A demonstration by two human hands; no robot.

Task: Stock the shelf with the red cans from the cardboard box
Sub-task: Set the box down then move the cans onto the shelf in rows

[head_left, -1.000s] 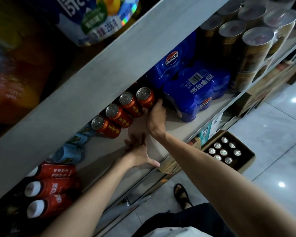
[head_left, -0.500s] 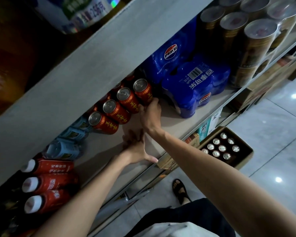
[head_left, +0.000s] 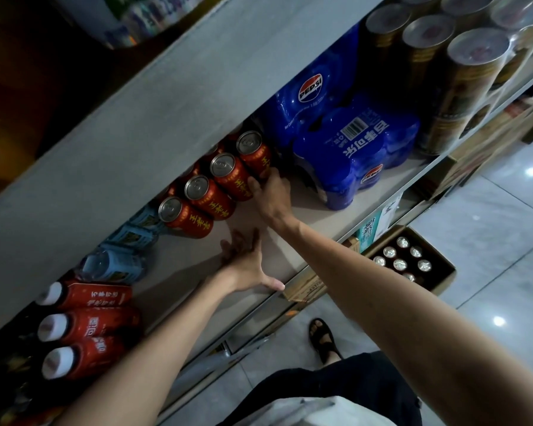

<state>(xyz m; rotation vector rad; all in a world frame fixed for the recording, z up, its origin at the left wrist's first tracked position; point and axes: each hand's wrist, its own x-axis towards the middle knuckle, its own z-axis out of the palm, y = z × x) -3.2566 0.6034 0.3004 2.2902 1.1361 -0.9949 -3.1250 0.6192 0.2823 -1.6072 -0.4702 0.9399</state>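
Note:
Several red cans (head_left: pixel 211 199) with yellow lettering stand in a diagonal row on the grey shelf board (head_left: pixel 179 256), under the shelf above. My right hand (head_left: pixel 271 196) presses against the two cans at the right end of the row (head_left: pixel 253 153), fingers and thumb laid on their lower sides. My left hand (head_left: pixel 246 262) lies flat on the board in front of the row, fingers spread, thumb hooked over the front edge, holding nothing. The cardboard box (head_left: pixel 440 272) sits open on the floor at the right, with several silver can tops showing inside.
Blue Pepsi multipacks (head_left: pixel 351 149) crowd the row's right end. Wrapped tall gold cans (head_left: pixel 462 72) stand further right. Light blue bottles (head_left: pixel 114 265) and red white-capped bottles (head_left: pixel 86 327) lie to the left. My sandalled foot (head_left: pixel 322 336) stands on the tiled floor.
The row of red cans has slid a little deeper under the upper shelf, with my right hand following against it. My left hand has stayed flat on the board.

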